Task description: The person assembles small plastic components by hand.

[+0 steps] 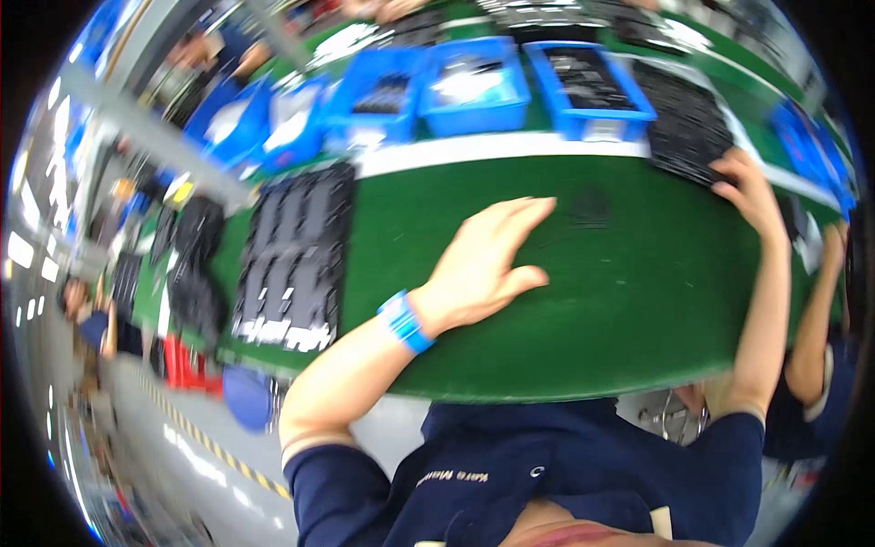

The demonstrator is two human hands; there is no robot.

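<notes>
My left hand (483, 260) hovers over or rests on the green tabletop (565, 328), fingers stretched out and thumb apart, holding nothing. A blue band (406, 321) circles that wrist. At the right, my right hand (755, 196) grips the near right corner of a black molded tray (684, 114), its fingers closed at the edge. What lies in this tray is too blurred to make out. Between the hands, a small dark patch (591, 209) shows on the green surface; its kind is unclear. To the left of my left hand lies another black compartmented tray (296, 242).
Several blue bins line the far side, including one with black parts (592, 82) and one with clear bags (469, 87). Black bundled material (196, 264) lies at the left. A co-worker's arm (818, 314) is close at my right. A blue stool (248, 398) stands below the table.
</notes>
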